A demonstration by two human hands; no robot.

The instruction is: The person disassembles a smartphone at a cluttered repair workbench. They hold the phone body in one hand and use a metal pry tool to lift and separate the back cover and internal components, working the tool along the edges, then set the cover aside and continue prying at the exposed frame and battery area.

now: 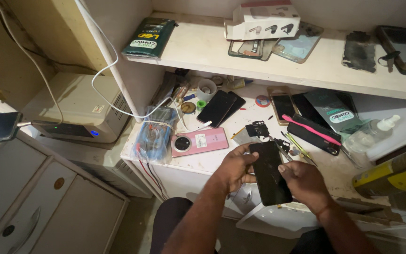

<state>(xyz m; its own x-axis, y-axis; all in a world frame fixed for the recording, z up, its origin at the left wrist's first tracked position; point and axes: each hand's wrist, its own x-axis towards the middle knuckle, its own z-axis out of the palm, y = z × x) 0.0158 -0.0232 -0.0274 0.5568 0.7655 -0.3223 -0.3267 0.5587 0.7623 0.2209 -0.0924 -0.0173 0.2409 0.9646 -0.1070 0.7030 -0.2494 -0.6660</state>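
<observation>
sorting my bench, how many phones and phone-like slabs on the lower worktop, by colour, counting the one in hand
black, cracked, held by left hand and right hand: 1
black, lying overlapped: 2
pink, back up: 1
gold-edged, dark screen: 1
black with pink stripe: 1
total: 6

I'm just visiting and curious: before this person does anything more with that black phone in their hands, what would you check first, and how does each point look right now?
1. Both hands grip the black phone: ok; left hand on its left edge, right hand on its right edge.
2. Phone glass sound: not ok; pale crack lines show on its face.
3. Phone held over the worktop: not ok; its lower end hangs past the front edge.
4. Free spot to lay it down: cannot tell; the pink phone, small black parts and tools crowd the surface.
5. Clear pump bottle upright: ok; it stands at the right, apart from the hands.
</observation>
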